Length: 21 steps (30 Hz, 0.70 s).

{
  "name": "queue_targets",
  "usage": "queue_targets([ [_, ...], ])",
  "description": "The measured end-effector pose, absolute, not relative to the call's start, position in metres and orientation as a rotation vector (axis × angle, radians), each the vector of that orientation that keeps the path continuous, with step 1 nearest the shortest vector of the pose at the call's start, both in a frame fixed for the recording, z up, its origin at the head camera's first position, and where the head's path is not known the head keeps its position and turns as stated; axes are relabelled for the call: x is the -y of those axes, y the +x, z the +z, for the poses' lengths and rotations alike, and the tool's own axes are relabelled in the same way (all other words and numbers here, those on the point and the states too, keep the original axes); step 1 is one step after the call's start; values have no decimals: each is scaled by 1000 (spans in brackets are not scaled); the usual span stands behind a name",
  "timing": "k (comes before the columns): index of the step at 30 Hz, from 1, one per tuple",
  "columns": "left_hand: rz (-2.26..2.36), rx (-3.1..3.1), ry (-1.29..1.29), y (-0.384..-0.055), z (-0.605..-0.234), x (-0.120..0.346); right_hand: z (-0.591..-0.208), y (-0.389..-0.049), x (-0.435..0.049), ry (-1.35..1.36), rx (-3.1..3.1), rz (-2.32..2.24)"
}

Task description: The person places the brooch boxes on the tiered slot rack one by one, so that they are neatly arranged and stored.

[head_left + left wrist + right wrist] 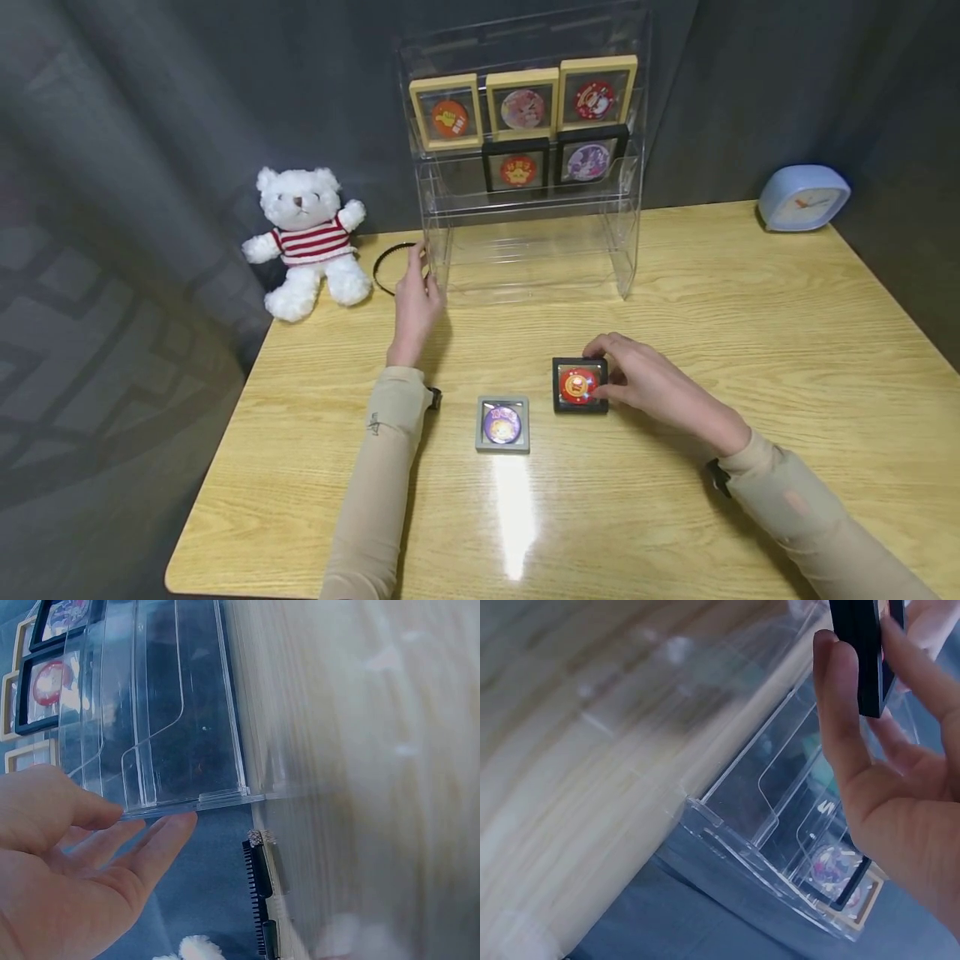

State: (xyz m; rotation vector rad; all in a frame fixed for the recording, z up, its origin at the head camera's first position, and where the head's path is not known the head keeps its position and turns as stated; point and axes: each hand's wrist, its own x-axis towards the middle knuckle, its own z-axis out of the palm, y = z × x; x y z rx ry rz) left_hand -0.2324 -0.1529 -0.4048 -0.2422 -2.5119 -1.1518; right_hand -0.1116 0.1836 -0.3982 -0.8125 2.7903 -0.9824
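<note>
My right hand [645,379] grips a small black square display frame [579,407], thumb on one side and fingers on the other. A round red badge [576,386] shows inside it. In the right wrist view the black frame [857,660] appears edge-on between thumb and fingers. My left hand [418,304] touches the left side of a clear tiered acrylic stand [528,293]. From the left wrist, fairly straight fingertips [186,821] rest against the side panel. A grey frame [502,448] with a purple badge lies on the table, left of the black one.
Three light wooden frames [522,133] stand on the stand's upper tier, with two black frames [517,144] below. A white teddy bear [303,242] in a striped top sits at left, beside a black headband [382,262]. A blue clock [804,198] stands at the table's back right.
</note>
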Motion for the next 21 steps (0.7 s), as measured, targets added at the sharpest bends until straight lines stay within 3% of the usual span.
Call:
queue_targets([
  [7, -1154, 2509, -251, -230, -403, 152, -394, -116, -184, -681, -2836, -1092],
  [21, -1175, 2512, -250, -231, -404, 153, -380, -132, -184, -749, -2934, -1180],
])
